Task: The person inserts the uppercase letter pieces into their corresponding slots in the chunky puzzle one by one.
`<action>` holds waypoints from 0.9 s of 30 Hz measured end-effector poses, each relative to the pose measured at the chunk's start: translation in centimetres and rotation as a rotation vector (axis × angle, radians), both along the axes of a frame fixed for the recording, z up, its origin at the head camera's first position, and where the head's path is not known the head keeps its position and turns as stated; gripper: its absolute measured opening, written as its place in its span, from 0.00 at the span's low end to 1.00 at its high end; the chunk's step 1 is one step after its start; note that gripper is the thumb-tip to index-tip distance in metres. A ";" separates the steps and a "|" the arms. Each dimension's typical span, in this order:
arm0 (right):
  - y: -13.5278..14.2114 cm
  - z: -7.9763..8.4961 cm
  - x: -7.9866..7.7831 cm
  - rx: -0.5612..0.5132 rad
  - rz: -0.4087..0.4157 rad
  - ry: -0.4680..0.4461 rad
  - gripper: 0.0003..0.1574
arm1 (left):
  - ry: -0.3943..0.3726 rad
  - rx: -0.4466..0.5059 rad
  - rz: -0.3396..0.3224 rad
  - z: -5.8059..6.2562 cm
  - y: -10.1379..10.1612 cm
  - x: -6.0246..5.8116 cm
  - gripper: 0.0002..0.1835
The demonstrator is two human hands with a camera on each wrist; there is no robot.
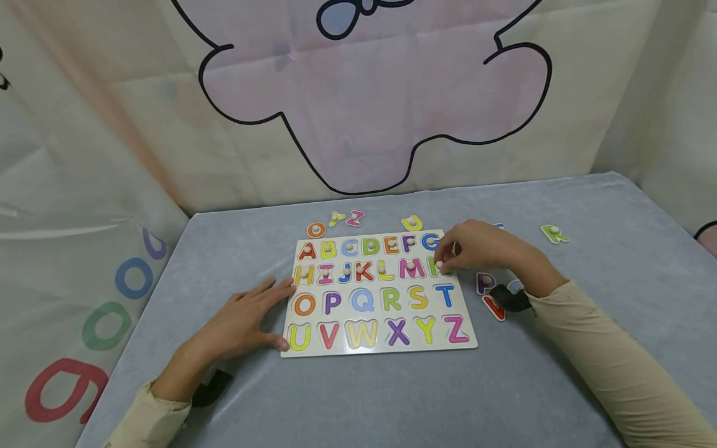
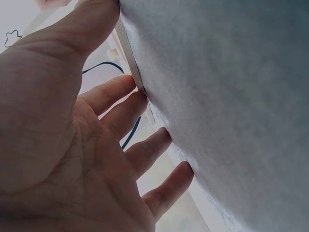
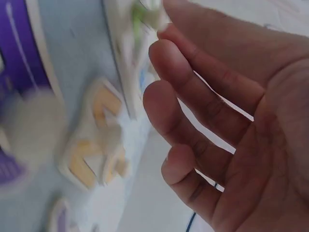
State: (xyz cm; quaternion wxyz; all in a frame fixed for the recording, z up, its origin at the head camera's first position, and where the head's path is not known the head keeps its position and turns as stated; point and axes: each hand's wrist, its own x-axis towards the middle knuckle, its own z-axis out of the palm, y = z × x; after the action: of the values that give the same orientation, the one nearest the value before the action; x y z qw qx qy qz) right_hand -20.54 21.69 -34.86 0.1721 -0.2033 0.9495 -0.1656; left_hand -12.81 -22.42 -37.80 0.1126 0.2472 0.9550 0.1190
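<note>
Beige sleeves (image 1: pixel 610 367) flank the alphabet board (image 1: pixel 316 318); the left hand (image 1: pixel 241 323), spread, touches its left edge, likely steadying it; the right hand (image 1: pixel 482 246) pinches the green N (image 1: pixel 432 267) by its knob (image 1: pixel 439 266) near the board's right edge.

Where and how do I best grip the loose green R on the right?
Likely best pinched by its small knob, coming straight down with the right hand, the nearer one, once it releases the green N. The green R lies flat and looks thin, so its edges offer little purchase, while the knob stands up from its face.
</note>
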 end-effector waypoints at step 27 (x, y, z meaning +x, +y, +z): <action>7.9 3.5 -0.5 -0.026 -0.171 0.118 0.20 | 0.012 -0.005 0.002 0.1 0.0 0.1 0.55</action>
State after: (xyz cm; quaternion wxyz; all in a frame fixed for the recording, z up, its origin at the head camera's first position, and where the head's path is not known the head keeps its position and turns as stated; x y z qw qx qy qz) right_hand -21.03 29.58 -31.32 0.0984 -0.1333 0.9696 -0.1798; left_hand -12.69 -22.40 -37.73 0.1073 0.2464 0.9562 0.1155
